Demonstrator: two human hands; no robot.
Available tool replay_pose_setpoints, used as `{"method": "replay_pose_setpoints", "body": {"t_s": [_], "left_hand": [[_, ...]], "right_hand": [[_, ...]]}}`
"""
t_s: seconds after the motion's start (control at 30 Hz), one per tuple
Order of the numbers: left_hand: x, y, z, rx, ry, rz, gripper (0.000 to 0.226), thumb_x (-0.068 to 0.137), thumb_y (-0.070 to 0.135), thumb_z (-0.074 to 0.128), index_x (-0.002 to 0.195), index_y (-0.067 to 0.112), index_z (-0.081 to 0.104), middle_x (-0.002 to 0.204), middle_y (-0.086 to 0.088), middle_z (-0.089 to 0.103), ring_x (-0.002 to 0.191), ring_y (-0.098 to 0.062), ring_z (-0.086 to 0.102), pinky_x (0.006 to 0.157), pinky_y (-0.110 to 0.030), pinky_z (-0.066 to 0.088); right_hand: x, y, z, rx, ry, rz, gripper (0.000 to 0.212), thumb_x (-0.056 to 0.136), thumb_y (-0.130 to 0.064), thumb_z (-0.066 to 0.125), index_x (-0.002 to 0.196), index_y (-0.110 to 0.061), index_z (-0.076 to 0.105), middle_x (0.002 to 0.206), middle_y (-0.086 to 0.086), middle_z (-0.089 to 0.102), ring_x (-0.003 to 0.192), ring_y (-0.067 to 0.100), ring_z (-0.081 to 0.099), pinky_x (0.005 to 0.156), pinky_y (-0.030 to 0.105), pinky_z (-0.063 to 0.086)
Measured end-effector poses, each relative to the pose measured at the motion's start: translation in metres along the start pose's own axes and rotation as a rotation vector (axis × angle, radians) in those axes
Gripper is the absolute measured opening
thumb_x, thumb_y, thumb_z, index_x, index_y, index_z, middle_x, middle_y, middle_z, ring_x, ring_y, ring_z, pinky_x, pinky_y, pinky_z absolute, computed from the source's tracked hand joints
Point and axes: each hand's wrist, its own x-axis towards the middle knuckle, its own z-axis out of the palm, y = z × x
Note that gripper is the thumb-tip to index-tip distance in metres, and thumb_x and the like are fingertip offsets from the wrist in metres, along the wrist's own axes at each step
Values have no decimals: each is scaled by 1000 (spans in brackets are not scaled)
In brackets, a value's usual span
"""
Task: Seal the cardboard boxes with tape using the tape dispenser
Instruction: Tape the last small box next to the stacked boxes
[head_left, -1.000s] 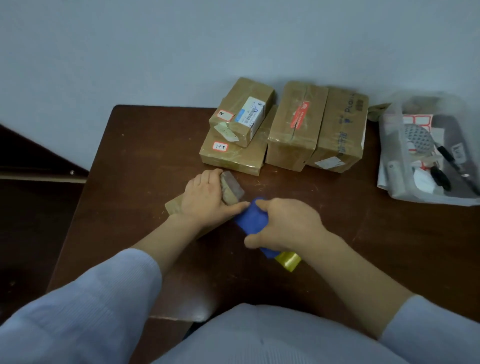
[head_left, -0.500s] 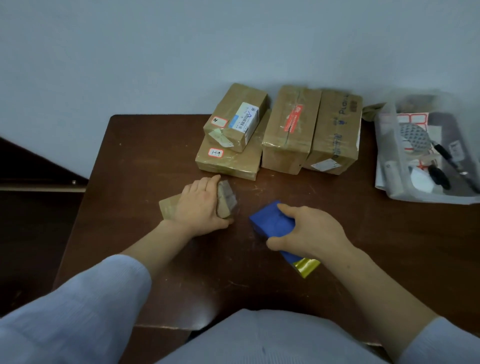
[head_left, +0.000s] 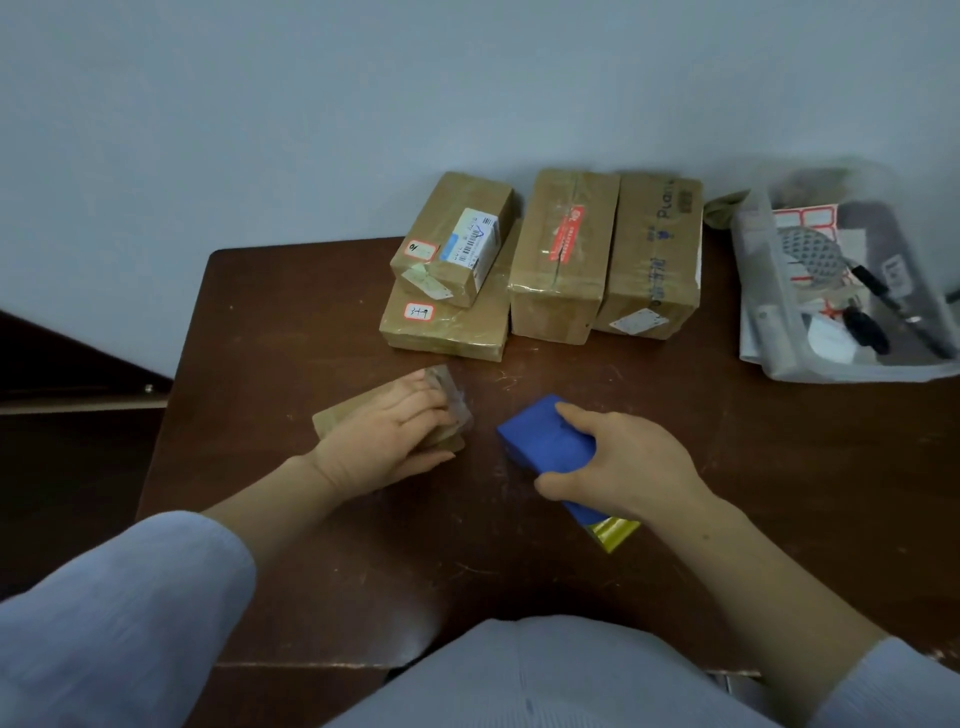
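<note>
The right hand (head_left: 623, 467), clamped round the tape dispenser (head_left: 545, 439), has drawn back from the small box (head_left: 332, 418) to a position apart from it on the worktop (head_left: 291, 322). The left hand (head_left: 384, 441) presses flat on the box (fingers extended). This strip is probably finished.

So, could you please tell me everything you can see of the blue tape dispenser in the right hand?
The tape dispenser is a blocky blue body, smooth like plastic, with a shiny yellow part showing at its near end. It lies diagonally over the brown table, blue end pointing away and left, apart from the small box under the left hand. The right hand grips it from above, fingers curled over its top. Whether it touches the table cannot be told.
</note>
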Motion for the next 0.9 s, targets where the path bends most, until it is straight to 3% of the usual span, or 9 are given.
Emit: {"method": "replay_pose_setpoints", "body": {"t_s": [0.17, 0.3, 0.5, 0.6, 0.7, 0.8, 0.9], "left_hand": [[6, -2, 1, 21, -45, 29, 34, 93, 35, 49, 107, 10, 66, 111, -9, 64, 107, -26, 58, 98, -41, 46], [13, -8, 6, 23, -78, 83, 25, 90, 30, 56, 100, 11, 68, 103, -7, 64, 103, -23, 58, 108, -44, 36], [17, -10, 7, -4, -134, 58, 33, 86, 44, 59, 96, 14, 69, 97, -3, 64, 100, -22, 59, 112, -41, 29], [18, -9, 3, -39, -204, 36, 44, 90, 49, 49, 111, 15, 66, 108, -1, 65, 113, -21, 56, 116, -39, 21], [17, -10, -4, -92, -142, -23, 46, 95, 43, 39, 121, 12, 60, 126, -6, 59, 129, -22, 44, 117, -39, 17], [20, -17, -7, 30, -48, -43, 39, 97, 32, 37, 102, 9, 68, 107, -9, 65, 111, -27, 57, 112, -40, 28], [21, -19, -1, 67, -52, -61, 53, 101, 34, 27, 96, 4, 70, 99, -12, 66, 101, -32, 61, 102, -34, 37]], "right_hand": [[1, 2, 1, 1, 2, 12, 90, 76, -67, 57, 150, -36, 18, 134, 0, 46, 115, 19, 48, 86, 31, 43], [3, 2, 2, 13, 4, 20, 91, 75, -68, 58, 150, -37, 17, 130, 0, 48, 111, 19, 49, 84, 31, 43], [5, 4, 2, 25, 8, 21, 90, 76, -66, 59, 150, -36, 17, 131, 0, 47, 113, 20, 48, 86, 31, 42], [6, 5, 1, 25, 9, 21, 90, 76, -66, 59, 150, -37, 17, 130, 1, 47, 110, 19, 49, 84, 30, 42], [8, 4, 0, 28, 13, 19, 89, 76, -66, 59, 149, -38, 17, 130, 1, 47, 111, 20, 49, 85, 31, 44], [10, 5, 1, 37, 14, 24, 90, 75, -67, 59, 149, -38, 18, 129, 1, 48, 110, 20, 50, 86, 32, 45], [10, 4, 1, 41, 16, 22, 90, 74, -66, 60, 149, -39, 18, 130, 0, 48, 110, 20, 51, 86, 33, 46]]}}
